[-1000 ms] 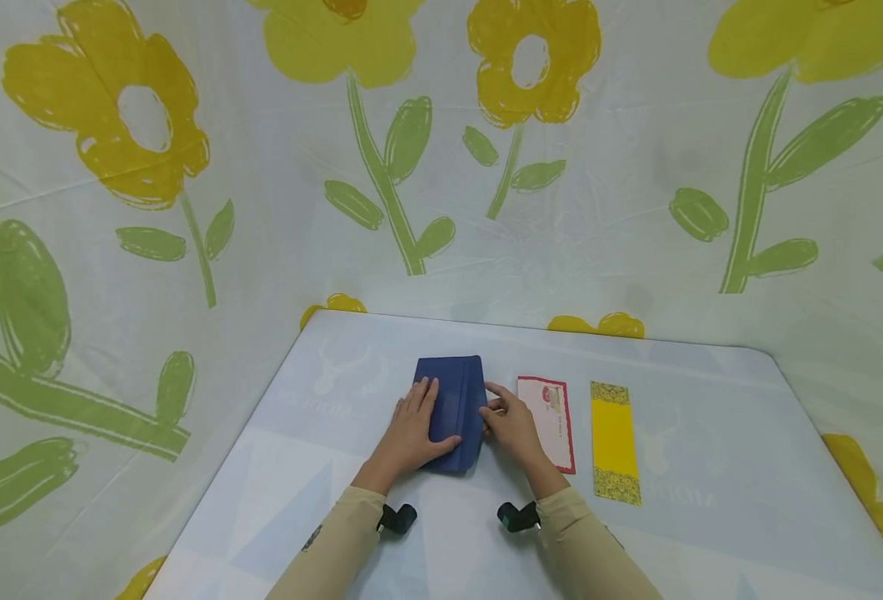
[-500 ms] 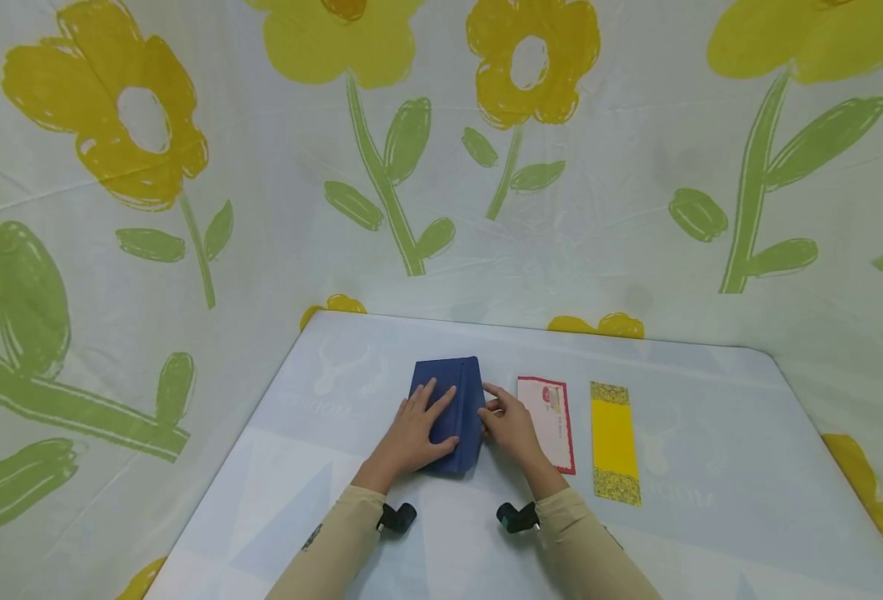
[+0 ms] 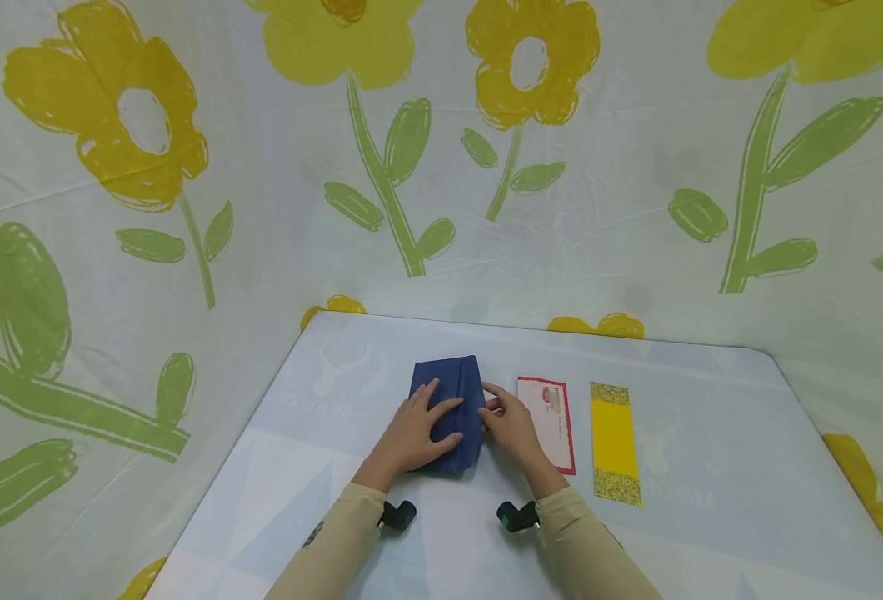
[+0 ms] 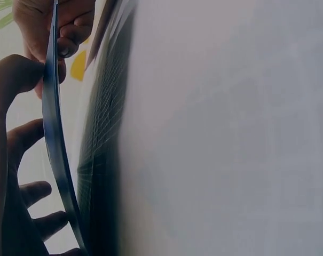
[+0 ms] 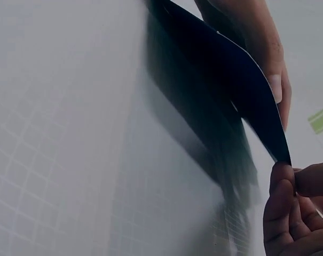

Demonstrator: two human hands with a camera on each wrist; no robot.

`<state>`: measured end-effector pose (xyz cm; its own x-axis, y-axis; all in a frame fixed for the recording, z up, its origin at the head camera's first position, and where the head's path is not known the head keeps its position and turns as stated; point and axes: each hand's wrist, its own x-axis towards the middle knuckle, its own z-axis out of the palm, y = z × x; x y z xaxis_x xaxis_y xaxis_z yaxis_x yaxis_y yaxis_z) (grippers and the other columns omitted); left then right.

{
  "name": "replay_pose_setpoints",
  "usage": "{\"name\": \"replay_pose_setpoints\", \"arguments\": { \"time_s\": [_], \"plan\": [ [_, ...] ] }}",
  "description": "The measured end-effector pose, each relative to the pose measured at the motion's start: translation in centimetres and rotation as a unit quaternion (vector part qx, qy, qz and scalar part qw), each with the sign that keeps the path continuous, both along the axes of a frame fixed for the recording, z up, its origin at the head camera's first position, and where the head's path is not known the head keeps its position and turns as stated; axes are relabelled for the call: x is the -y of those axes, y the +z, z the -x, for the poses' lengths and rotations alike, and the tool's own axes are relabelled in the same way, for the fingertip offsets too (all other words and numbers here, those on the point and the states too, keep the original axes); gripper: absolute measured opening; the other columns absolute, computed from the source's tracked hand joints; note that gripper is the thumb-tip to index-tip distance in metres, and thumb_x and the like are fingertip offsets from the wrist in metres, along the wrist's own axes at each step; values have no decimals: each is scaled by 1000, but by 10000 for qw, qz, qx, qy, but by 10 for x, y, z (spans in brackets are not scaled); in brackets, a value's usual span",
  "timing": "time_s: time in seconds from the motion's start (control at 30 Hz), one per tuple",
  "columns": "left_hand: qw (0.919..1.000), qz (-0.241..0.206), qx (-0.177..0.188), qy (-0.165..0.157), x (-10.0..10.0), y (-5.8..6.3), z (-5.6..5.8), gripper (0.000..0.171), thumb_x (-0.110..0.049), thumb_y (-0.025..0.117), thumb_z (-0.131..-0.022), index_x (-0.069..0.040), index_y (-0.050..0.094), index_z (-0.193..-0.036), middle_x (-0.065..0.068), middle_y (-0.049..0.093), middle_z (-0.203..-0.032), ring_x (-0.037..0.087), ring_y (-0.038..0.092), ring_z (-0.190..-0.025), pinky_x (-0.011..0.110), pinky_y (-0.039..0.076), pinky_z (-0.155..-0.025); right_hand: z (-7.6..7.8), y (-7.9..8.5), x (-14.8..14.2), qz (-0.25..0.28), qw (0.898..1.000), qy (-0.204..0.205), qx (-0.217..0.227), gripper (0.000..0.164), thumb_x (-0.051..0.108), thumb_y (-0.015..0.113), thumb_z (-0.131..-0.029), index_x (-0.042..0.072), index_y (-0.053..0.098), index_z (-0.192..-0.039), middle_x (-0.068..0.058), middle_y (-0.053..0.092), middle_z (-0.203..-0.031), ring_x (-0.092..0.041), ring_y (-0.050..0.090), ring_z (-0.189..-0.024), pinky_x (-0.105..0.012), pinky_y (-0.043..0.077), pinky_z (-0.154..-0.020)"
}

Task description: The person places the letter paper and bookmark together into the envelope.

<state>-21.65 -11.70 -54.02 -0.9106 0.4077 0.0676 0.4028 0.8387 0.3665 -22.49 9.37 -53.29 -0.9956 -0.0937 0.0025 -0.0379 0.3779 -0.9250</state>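
Observation:
On the table lies a flat, dark blue folder-like thing (image 3: 449,379) with a crease running down its right part. My left hand (image 3: 411,429) rests on it with the fingers spread and the thumb towards its lower right. At its right edge, my right hand (image 3: 509,421) pinches the border between thumb and fingers. The right wrist view shows the thin blue sheet (image 5: 225,69) slanting and bent above the glossy table, its edge between the right fingertips (image 5: 283,173). In the left wrist view, the sheet (image 4: 55,133) appears edge-on, with left fingertips (image 4: 54,221) along it.
Just right of my right hand lies a white paper (image 3: 546,417) with a red border and some print. Beyond it is a yellow strip (image 3: 614,433) with patterned ends. A flower-print cloth (image 3: 606,208) stands behind the pale table (image 3: 726,467).
My left hand's fingers have spread, the index finger swinging right across the blue thing. Its top edge has shifted slightly left. My right hand keeps its pinch in nearly the same place.

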Motion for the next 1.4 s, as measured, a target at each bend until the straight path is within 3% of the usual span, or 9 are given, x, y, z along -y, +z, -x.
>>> {"name": "replay_pose_setpoints", "arguments": {
  "time_s": [0.27, 0.5, 0.77, 1.13, 1.4],
  "plan": [
    [9994, 133, 289, -145, 7, 6, 4, 58, -56, 52, -100, -36, 44, -154, 11, 23, -167, 39, 22, -152, 60, 24, -119, 1, 0, -1, -39, 10000, 16, 52, 47, 2, 65, -97, 6, 57, -144, -10, 67, -94, -16, 65, -71, -31, 58, -67],
    [9990, 204, 329, -234, 8, 2, 9, 59, -62, 47, -100, -35, 46, -153, 11, 24, -167, 40, 18, -153, 64, 20, -119, 3, -1, 0, -121, 9999, 54, -36, 47, 1, 65, -97, 6, 58, -143, -9, 67, -93, -15, 63, -69, -30, 57, -64],
    [9999, 24, 162, -21, 6, 0, 13, 73, -68, 50, -97, -30, 40, -158, 15, 21, -167, 42, 14, -154, 65, 18, -119, 4, -1, 2, -206, 9998, 28, -40, 47, 1, 65, -97, 7, 58, -143, -9, 67, -92, -14, 62, -70, -30, 57, -65],
    [9992, 79, 247, 310, 4, -3, 15, 99, -73, 58, -89, -18, 25, -163, 15, 14, -169, 39, 10, -155, 64, 15, -120, 4, 3, 3, -267, 9996, 9, -70, 47, 2, 64, -97, 8, 58, -143, -9, 67, -93, -14, 62, -69, -30, 56, -64],
    [9998, 148, 90, 78, 5, -4, 15, 87, -72, 58, -90, -32, 30, -162, 14, 14, -169, 41, 11, -155, 67, 17, -118, 3, 3, 4, -303, 9995, 3, -59, 47, 2, 64, -97, 8, 58, -143, -9, 68, -94, -15, 63, -70, -30, 56, -64]
  ]
}}
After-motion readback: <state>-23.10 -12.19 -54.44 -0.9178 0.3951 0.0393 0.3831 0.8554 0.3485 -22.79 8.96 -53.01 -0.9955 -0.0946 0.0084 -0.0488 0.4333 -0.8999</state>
